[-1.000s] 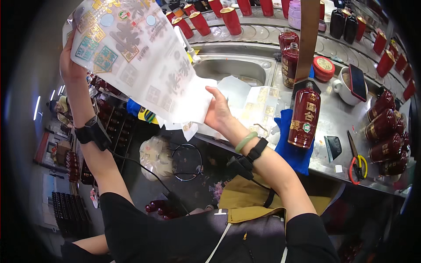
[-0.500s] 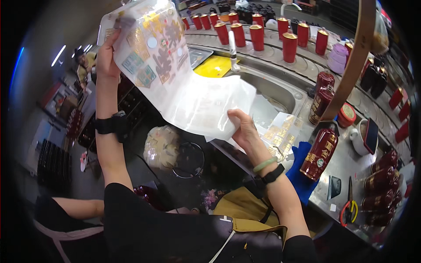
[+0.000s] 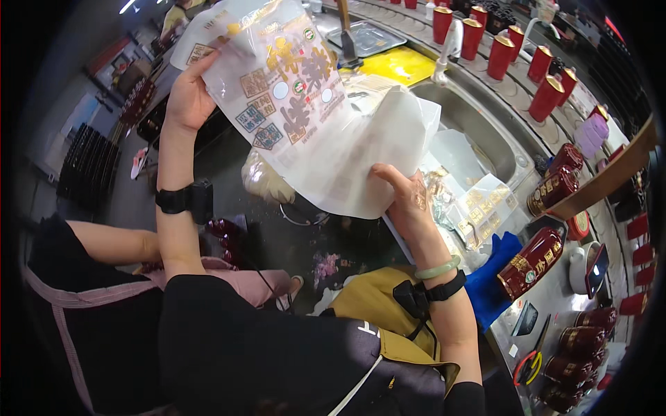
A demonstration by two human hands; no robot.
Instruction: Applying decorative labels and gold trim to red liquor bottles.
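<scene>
A large translucent decal sheet (image 3: 298,114), with gold, grey and teal printed figures, is stretched in the air before me. My left hand (image 3: 189,97) pinches its left edge near the top. Lower down, my right hand (image 3: 411,201) grips the near right corner, thumb on top. The sheet's plain white lower part (image 3: 354,177) sags and curls up beside the right hand. Just beyond that hand, smaller sheets with gold figures (image 3: 485,208) lie on the metal counter.
Right of the sheet are a steel sink (image 3: 517,156) and faucet (image 3: 449,52). A dark red bottle (image 3: 533,262) lies by a blue cloth (image 3: 494,281); scissors (image 3: 531,360) lie nearer. Red bottles (image 3: 501,57) line a conveyor. A co-worker's arm (image 3: 114,239) is at left.
The sheet has turned so its printed face shows more squarely. My view has swung, shifting the sink and counter rightward. Both hands keep their hold.
</scene>
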